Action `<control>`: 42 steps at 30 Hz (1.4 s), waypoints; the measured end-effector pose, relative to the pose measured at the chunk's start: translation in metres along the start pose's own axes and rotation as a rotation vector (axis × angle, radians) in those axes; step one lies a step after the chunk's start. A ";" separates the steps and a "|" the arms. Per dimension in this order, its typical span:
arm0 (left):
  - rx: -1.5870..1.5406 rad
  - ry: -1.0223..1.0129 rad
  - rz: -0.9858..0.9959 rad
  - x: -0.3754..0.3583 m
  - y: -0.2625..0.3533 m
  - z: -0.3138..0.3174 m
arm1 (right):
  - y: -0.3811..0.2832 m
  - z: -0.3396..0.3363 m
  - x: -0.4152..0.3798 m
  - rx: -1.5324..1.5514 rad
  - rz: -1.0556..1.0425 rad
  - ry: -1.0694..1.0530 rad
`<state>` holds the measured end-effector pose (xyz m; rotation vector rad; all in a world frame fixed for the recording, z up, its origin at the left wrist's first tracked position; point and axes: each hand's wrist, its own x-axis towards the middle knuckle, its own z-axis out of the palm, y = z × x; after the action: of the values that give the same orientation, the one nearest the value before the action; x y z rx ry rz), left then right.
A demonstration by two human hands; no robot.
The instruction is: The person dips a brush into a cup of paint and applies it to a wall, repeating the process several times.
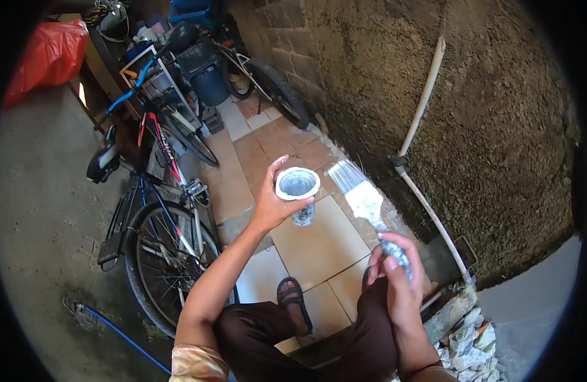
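Observation:
My left hand is wrapped round a paint-smeared cup, its white rim tilted toward me and its grey inside showing. White paint marks the fingertips of that hand. To the right, my right hand grips a paintbrush by its paint-spattered handle. The brush points up and to the left, with white paint over its ferrule and the base of its bristles. A short gap separates the bristles from the cup's rim in this view.
A bicycle stands on the left, another farther back by a cluttered rack. A rough wall with a pipe rises on the right. Rubble lies lower right. Floor tiles run beneath my sandalled feet.

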<state>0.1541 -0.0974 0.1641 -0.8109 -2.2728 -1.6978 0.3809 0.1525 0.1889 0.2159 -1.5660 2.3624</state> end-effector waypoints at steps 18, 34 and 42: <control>-0.362 -0.021 0.042 -0.012 0.088 0.039 | -0.003 -0.040 -0.016 -0.442 -0.425 0.608; 0.085 -0.047 0.230 -0.023 0.051 0.024 | -0.074 0.004 0.078 -0.779 -0.955 0.217; 0.104 -0.043 0.204 -0.018 0.036 0.038 | -0.054 -0.003 0.073 -0.587 -0.674 0.269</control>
<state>0.1946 -0.0607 0.1736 -1.0259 -2.1983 -1.4750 0.3297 0.1870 0.2554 0.2317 -1.6386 1.3133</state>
